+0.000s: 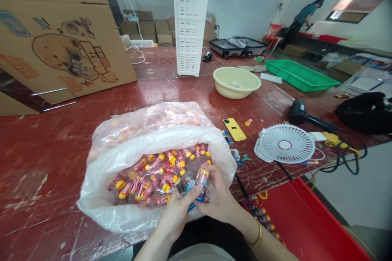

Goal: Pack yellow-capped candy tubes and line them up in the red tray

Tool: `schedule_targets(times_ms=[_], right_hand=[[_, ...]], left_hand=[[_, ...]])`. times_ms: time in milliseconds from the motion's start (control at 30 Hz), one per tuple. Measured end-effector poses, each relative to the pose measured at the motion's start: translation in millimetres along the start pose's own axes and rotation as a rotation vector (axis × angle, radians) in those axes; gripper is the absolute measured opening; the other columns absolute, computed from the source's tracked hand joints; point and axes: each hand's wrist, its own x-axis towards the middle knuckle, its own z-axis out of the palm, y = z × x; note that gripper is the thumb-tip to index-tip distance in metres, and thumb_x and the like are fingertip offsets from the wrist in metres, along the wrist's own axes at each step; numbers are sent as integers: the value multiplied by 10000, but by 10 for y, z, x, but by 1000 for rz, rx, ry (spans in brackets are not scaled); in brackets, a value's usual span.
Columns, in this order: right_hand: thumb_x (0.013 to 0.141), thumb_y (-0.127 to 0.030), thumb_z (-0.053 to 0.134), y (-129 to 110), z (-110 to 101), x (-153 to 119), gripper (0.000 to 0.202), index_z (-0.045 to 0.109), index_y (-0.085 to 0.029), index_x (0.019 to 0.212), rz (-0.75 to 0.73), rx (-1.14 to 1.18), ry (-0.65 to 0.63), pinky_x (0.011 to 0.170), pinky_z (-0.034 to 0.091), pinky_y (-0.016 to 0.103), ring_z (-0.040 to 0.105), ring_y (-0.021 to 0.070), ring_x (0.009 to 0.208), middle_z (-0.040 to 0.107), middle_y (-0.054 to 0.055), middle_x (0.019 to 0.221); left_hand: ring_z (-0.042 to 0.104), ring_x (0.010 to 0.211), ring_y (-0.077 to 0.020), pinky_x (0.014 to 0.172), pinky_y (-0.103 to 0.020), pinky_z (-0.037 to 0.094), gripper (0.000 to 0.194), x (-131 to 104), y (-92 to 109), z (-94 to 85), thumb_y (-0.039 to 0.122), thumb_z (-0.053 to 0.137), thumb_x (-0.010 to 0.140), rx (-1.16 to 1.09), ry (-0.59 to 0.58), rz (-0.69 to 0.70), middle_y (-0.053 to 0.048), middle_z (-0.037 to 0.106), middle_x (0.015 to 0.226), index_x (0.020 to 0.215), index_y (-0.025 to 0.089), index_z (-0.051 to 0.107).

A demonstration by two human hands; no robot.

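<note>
A white plastic sack point(107, 175) lies open on the red table, filled with small pink-labelled bottles point(147, 189) with yellow caps. At the sack's near right edge, my left hand point(180, 208) has its fingers closed on a small clear packet point(185, 184) with a dark printed part. My right hand point(216, 191), beside it, is closed round a small bottle point(202, 177) with a yellow end. Something blue shows between the two hands; what it belongs to is hard to tell.
Right of the sack lie a yellow phone point(234, 129), a white fan point(284, 143) and a hair dryer point(298, 112). Behind are a cream basin point(237, 83), a green tray point(300, 74) and a white rack point(190, 24). A large cardboard box point(61, 36) stands left. A person point(301, 20) bends far back.
</note>
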Motion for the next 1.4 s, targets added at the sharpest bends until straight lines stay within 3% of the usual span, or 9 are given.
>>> schedule_targets(times_ms=[267,400,600,700,833,933,1133,1300,1400], right_hand=[[619,-131,747,-113,-81,-52,586,380,-262,1058,-71,23,-9,631,488,226,548,139,825,490,8,981],[746,-286,704,-140,-168,-21,268,511,-219,920,-49,184,33,703,494,266,559,135,767,565,3,859],[713,-449,686,249,-978,-423,295,558,-207,823,80,108,748,719,503,295,602,147,745,635,9,820],[658,-516,651,620,-1600,-1173,368,549,-196,809,234,-105,1145,697,498,310,598,157,701,623,9,762],[532,-420,686,1134,-1936,-2237,292,514,-191,592,504,-263,1351,550,454,306,542,166,529,560,-6,531],[548,-369,653,1516,-1846,-2562,226,511,-195,521,694,-292,1316,479,434,305,548,186,464,548,2,447],[596,-293,638,1890,-1689,-2457,154,571,-169,659,814,-328,1129,508,486,302,597,180,484,582,-14,501],[620,-285,610,1475,-1713,-2134,304,556,-174,898,616,-507,1071,625,492,358,575,200,616,587,21,719],[746,-280,582,989,-1428,-1451,271,550,-207,1005,212,-643,815,714,492,368,572,207,727,595,57,874]], left_hand=[[634,582,-144,608,-236,496,300,-29,-45,20,313,798,652,29,46,56,-47,728,686,860,114,712],[672,663,-199,593,-275,530,376,-55,-50,59,420,793,627,84,94,28,-73,737,748,841,124,703],[694,874,-270,622,-316,576,421,-84,-55,45,392,730,706,141,41,-139,-106,742,971,1047,150,677],[709,809,-247,632,-304,582,419,-28,-118,-55,365,775,667,229,51,-161,-77,758,900,1022,163,681],[695,672,-203,600,-300,590,354,43,-199,-88,348,810,625,299,91,-155,-33,745,757,898,160,686],[659,617,-177,509,-262,573,328,62,-219,-14,345,822,603,309,100,-116,-2,706,675,834,153,689],[582,439,-127,476,-252,554,249,29,-194,7,338,818,592,275,71,-89,35,644,546,616,140,670],[706,764,-249,612,-327,590,333,-78,-106,-99,355,778,647,240,101,-83,-74,766,870,896,142,717],[711,817,-267,657,-334,584,312,-114,-23,-131,340,771,663,258,126,-85,-97,771,880,896,137,728]])
